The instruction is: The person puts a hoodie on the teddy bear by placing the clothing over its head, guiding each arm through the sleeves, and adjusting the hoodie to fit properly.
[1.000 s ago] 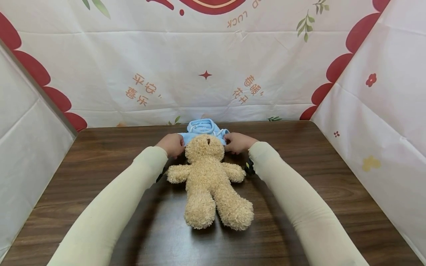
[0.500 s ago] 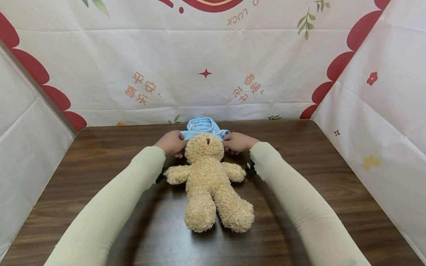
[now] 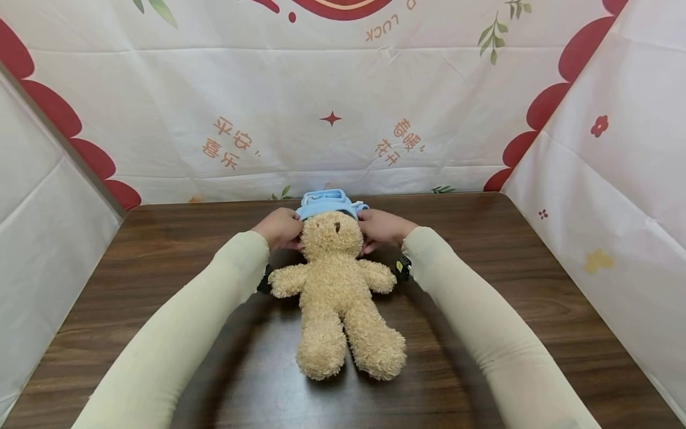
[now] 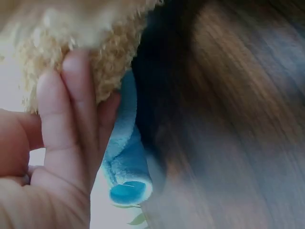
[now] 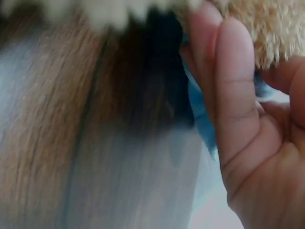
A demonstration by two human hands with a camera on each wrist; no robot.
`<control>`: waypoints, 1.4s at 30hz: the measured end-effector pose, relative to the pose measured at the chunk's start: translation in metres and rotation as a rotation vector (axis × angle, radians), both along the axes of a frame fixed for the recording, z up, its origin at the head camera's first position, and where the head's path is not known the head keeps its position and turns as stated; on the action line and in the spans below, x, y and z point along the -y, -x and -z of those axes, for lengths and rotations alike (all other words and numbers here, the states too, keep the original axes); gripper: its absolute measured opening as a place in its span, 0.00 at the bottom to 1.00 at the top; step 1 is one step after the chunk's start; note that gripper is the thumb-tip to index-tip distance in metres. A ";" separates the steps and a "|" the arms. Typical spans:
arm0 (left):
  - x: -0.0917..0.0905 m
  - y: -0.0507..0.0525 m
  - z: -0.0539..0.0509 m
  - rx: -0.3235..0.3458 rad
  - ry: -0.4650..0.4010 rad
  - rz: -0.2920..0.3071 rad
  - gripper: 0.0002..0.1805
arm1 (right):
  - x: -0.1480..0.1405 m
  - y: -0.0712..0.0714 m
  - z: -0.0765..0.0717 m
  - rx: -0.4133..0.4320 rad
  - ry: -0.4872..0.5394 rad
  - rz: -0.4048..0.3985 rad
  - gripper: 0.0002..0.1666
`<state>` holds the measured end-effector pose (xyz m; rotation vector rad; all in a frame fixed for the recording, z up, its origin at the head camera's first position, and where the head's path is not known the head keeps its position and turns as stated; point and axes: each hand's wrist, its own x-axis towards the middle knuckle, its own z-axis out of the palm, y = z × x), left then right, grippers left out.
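Observation:
A curly beige teddy bear (image 3: 334, 286) lies on its back, its head away from me. Bunched light-blue doll clothing (image 3: 324, 201) with white trim covers the top of its head. On the left of that head, my left hand (image 3: 280, 228) holds the clothing's edge, fingers against the fur. My right hand (image 3: 384, 228) grips the opposite edge beside the other cheek. A tube-like blue end of the clothing (image 4: 128, 171) sticks out behind the fingers in the left wrist view. Part of the clothing is hidden behind my fingers (image 5: 236, 81) in the right wrist view.
Dark wood-grain table (image 3: 177, 238) lies under the bear. A white printed cloth (image 3: 332, 83) hangs right behind the table's back edge, with more white cloth walls (image 3: 616, 179) on both sides.
Both hands have shifted slightly inward around the bear's head. The blue clothing has come over the top of the head, and its opening looks flatter. The bear's legs have moved slightly toward me.

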<state>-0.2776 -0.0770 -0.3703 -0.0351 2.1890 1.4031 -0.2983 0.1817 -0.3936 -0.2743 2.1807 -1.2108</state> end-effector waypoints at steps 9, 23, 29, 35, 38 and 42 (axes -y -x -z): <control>0.003 0.001 -0.006 -0.014 -0.058 -0.069 0.12 | 0.006 0.001 -0.007 -0.025 0.091 0.205 0.11; 0.003 0.003 -0.006 0.060 -0.159 -0.089 0.12 | 0.010 -0.006 -0.007 -0.141 -0.011 0.283 0.27; 0.003 0.001 -0.006 0.028 -0.180 -0.069 0.13 | 0.009 -0.007 -0.010 -0.032 0.120 0.250 0.23; 0.011 0.001 -0.003 0.030 -0.193 0.006 0.14 | 0.002 -0.005 -0.007 0.054 0.244 0.179 0.04; 0.013 0.000 0.001 0.013 -0.182 0.011 0.12 | 0.000 -0.005 -0.006 0.048 0.247 0.147 0.06; 0.014 0.001 0.005 -0.014 -0.155 0.001 0.07 | 0.000 -0.007 -0.007 0.007 0.219 0.122 0.08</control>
